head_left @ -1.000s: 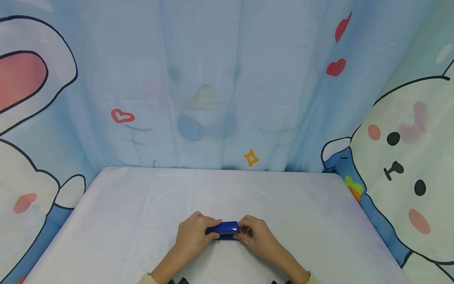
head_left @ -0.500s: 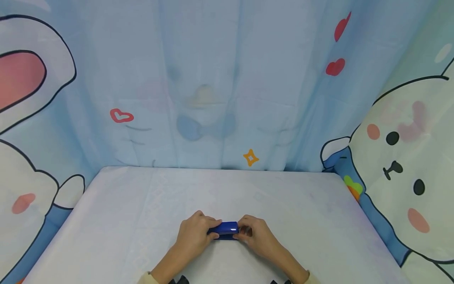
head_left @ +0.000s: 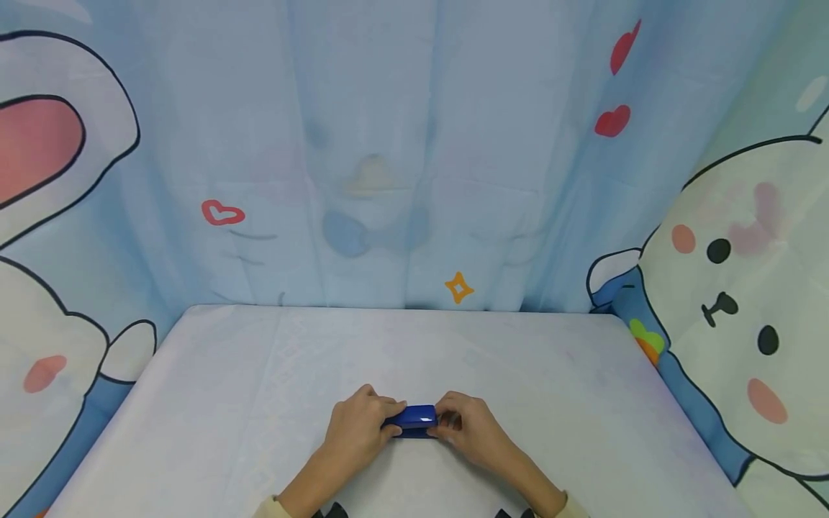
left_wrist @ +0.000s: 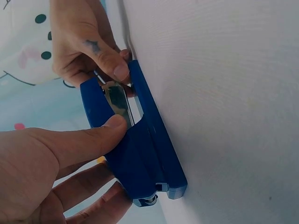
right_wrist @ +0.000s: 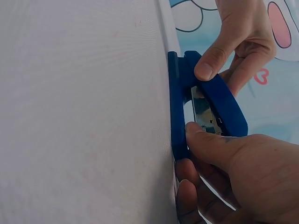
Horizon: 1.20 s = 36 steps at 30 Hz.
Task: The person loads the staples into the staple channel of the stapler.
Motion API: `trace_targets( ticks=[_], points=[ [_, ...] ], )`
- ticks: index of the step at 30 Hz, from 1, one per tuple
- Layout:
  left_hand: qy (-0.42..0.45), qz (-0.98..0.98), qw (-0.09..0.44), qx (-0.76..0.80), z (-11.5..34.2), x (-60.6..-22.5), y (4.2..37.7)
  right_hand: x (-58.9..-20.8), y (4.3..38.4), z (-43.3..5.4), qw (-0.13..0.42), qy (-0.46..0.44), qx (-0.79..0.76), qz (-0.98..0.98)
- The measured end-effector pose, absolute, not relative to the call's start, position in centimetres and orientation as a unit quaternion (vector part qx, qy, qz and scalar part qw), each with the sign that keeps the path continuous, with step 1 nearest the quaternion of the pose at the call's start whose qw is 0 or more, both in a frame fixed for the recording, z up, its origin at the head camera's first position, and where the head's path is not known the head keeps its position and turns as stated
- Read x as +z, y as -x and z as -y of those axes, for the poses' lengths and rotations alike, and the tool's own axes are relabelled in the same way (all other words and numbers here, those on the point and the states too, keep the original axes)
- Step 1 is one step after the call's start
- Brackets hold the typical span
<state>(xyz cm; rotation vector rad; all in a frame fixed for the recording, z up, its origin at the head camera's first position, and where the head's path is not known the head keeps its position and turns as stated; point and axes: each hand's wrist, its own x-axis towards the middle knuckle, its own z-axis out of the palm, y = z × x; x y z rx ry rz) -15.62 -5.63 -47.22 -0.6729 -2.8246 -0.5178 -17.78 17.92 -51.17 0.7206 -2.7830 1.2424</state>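
A blue stapler (head_left: 417,416) sits on the white-covered table, with its base on the cloth. My left hand (head_left: 358,426) grips the upper arm near its rear part, thumb on one side and fingers on the other. At the front end my right hand (head_left: 471,429) holds the stapler, the thumb (right_wrist: 205,143) lying beside the base tip. Between the raised upper arm (left_wrist: 128,163) and the base (left_wrist: 159,135) a metal staple magazine (left_wrist: 117,99) shows in the left wrist view. The right fingertips are partly hidden behind the stapler.
A white cloth (head_left: 259,374) covers the table, whose far edge meets a light blue curtain (head_left: 363,93) printed with cartoon animals and hearts. Small black pieces (head_left: 337,511) show at the bottom edge near the wrists.
My left hand has shifted slightly to the right along the stapler. The right hand and the stapler hold nearly the same position.
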Motion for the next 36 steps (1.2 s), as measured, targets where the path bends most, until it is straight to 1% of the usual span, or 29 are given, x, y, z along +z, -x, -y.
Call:
trace_targets(
  ticks=[13,26,36],
  points=[
    [0.238,0.954,0.102,-0.154,5.4,-47.3,15.8,-51.2,18.0,-18.0,-0.008,-0.226,0.399,0.889],
    [0.235,0.951,0.127,-0.153,5.5,-47.8,15.5,-51.2,17.9,-17.9,-0.013,-0.226,0.394,0.891],
    [0.228,0.942,0.14,-0.202,6.0,-48.8,15.8,-50.9,17.6,-17.9,-0.01,-0.209,0.393,0.896]
  ],
)
